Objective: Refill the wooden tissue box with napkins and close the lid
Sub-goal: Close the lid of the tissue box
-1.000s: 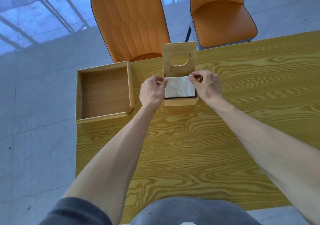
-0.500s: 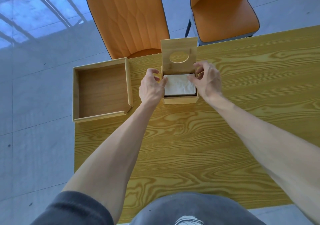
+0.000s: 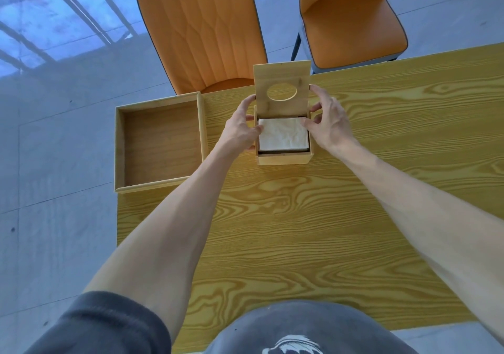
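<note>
On the yellow-grained table (image 3: 300,231) the wooden tissue box (image 3: 284,157) held a stack of white napkins (image 3: 282,134), the left hand (image 3: 241,130) and right hand (image 3: 328,123) touched the upright lid (image 3: 281,89) with spread fingers, gripping nothing, beside an empty wooden tray (image 3: 161,143), before two orange chairs (image 3: 200,29).

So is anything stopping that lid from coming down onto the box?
Nothing visible: the napkins lie below the box rim. Only the thumbs of the left hand and right hand cross it.
</note>
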`<state>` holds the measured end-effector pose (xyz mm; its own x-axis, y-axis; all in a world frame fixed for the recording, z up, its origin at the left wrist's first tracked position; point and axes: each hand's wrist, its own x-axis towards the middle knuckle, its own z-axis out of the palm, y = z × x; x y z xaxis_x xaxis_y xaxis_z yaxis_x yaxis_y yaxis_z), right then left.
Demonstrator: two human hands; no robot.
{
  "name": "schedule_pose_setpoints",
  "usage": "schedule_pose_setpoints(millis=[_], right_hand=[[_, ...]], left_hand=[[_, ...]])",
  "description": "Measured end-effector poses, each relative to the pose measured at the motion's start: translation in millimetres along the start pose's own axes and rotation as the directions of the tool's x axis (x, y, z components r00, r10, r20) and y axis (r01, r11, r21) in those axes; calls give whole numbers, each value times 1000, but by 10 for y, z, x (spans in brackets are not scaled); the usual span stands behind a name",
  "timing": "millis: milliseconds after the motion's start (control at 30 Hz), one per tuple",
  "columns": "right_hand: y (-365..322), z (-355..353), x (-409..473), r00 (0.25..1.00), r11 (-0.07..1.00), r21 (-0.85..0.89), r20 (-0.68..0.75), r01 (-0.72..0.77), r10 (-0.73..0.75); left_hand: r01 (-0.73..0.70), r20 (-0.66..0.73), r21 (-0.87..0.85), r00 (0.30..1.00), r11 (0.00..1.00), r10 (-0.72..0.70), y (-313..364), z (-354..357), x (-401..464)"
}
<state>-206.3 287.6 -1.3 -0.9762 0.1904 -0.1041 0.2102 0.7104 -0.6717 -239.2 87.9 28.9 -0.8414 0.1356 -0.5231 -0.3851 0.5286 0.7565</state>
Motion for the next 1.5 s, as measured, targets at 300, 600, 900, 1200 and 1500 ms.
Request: schedule_pose_setpoints(millis=[300,600,900,1200,1500], right_hand=[[23,-1,2,999,999,37,36,-15,13],[29,-14,-15,1000,992,122,17,-7,5],[-8,-167,-96,988,947,289,103,-141,116],[-255,-398,-75,866,702,511,359,-495,349],[-135,-389,-252,860,702,511,400,-496,317]], left_hand=[[0,21,-87,1000,996,2,-48,22,-8],[-41,-17,-92,999,995,39,-89,36,-39],[66,21,-224,998,972,-63,-52,-20,-100],[275,157,-367,960,889,-233,106,-97,-203],[256,121,-329,966,909,-229,-65,-93,-326]])
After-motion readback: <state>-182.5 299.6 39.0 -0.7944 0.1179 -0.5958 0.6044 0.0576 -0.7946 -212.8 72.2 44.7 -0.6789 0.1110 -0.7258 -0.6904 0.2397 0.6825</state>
